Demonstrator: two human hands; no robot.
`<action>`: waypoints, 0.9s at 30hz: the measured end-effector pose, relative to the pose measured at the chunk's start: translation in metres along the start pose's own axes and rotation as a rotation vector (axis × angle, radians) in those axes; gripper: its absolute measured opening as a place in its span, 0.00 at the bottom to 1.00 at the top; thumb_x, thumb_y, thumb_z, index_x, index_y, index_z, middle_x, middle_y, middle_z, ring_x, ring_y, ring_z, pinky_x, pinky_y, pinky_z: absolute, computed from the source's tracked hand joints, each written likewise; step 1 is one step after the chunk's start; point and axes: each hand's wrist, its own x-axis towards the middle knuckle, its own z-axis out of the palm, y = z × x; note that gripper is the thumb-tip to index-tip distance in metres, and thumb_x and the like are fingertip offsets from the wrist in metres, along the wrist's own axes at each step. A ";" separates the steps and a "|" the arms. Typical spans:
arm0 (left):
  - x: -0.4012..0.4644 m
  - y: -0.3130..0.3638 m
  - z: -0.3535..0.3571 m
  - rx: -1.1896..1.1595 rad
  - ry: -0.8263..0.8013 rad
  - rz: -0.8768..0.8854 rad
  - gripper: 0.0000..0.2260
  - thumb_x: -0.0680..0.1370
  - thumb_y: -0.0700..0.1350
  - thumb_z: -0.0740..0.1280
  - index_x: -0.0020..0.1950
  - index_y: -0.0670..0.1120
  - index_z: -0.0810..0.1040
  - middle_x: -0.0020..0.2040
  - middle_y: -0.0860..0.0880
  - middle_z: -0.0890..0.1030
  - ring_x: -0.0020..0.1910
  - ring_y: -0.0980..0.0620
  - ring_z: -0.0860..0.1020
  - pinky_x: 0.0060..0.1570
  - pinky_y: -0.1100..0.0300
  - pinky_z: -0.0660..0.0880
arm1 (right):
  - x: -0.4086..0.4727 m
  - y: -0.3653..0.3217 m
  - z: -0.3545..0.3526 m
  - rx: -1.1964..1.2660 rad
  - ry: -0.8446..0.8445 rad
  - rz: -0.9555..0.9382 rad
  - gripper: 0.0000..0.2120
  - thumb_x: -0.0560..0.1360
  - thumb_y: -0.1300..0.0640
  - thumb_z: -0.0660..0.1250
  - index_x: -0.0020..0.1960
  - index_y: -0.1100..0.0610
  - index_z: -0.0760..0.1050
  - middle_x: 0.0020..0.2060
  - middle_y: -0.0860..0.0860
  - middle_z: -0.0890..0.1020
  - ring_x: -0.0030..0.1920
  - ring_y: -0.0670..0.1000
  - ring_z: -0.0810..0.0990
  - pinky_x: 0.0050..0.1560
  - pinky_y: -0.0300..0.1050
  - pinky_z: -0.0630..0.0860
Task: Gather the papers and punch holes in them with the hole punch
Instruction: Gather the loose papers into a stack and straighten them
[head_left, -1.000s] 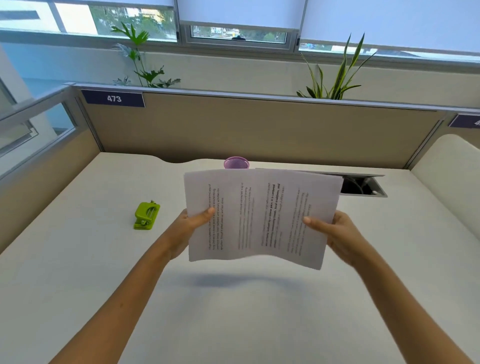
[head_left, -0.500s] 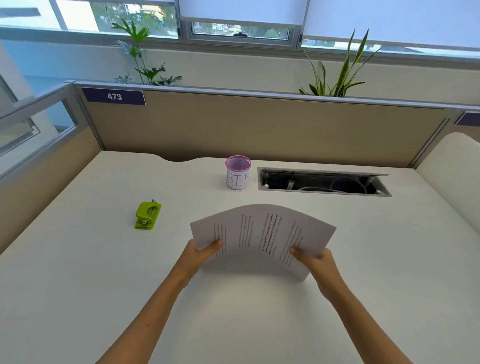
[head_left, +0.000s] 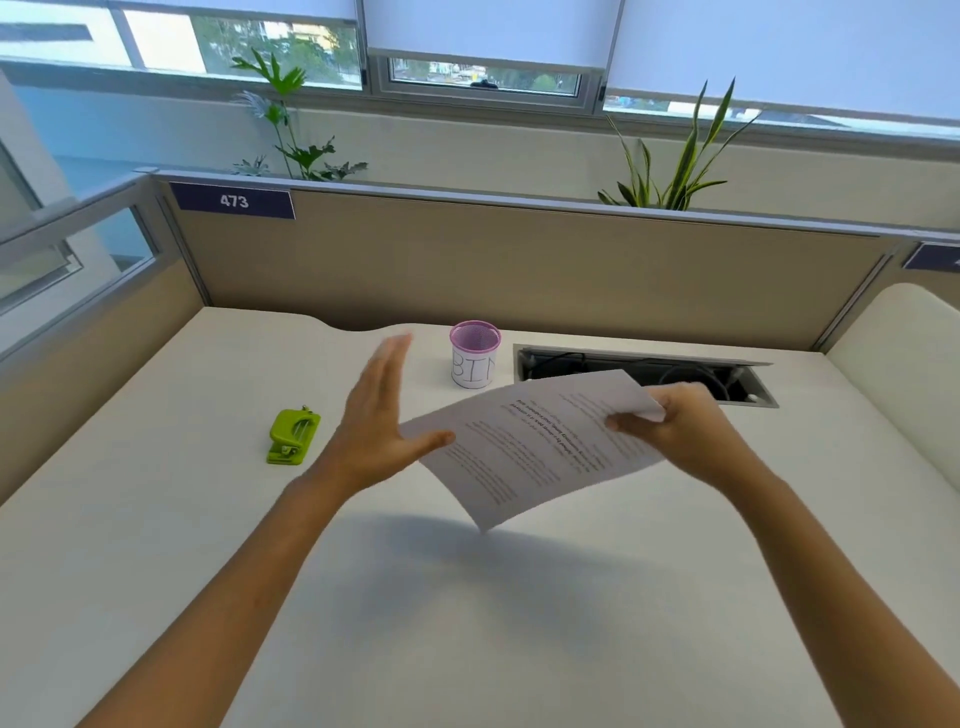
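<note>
White papers (head_left: 535, 447) hang above the desk (head_left: 467, 623), pinched at their far corner by our right hand (head_left: 680, 431); our left hand (head_left: 374, 421) is spread flat and empty, its thumb just touching the near left edge. We judge the gathering nearly done; next the stack wants squaring, then a reach left of those open fingers for the hole punch (head_left: 292, 436). We count one punch and one pink cup (head_left: 474, 353) beyond the fingertips; the number of sheets we cannot tell.

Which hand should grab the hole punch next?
Left. The left hand is open and free, nearer the hole punch; the right hand holds the papers.
</note>
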 end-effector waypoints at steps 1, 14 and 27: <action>0.007 0.008 -0.001 -0.012 -0.080 0.042 0.49 0.67 0.60 0.74 0.76 0.59 0.43 0.79 0.54 0.52 0.75 0.55 0.55 0.70 0.54 0.57 | 0.004 -0.010 -0.006 -0.050 -0.038 -0.039 0.09 0.71 0.61 0.72 0.33 0.53 0.82 0.27 0.44 0.82 0.29 0.45 0.75 0.32 0.38 0.71; 0.003 0.039 0.013 -0.673 -0.291 -0.277 0.06 0.75 0.54 0.66 0.48 0.63 0.81 0.46 0.58 0.85 0.45 0.55 0.83 0.38 0.65 0.80 | 0.015 -0.011 -0.066 0.674 -0.168 -0.017 0.20 0.65 0.55 0.75 0.56 0.49 0.79 0.43 0.56 0.87 0.44 0.55 0.86 0.43 0.47 0.83; 0.007 0.056 0.021 -0.697 -0.111 -0.296 0.06 0.76 0.56 0.64 0.48 0.67 0.79 0.45 0.61 0.84 0.44 0.58 0.82 0.35 0.65 0.80 | -0.004 -0.020 0.049 0.942 0.190 0.083 0.08 0.71 0.58 0.72 0.49 0.50 0.84 0.48 0.51 0.86 0.48 0.55 0.85 0.46 0.50 0.83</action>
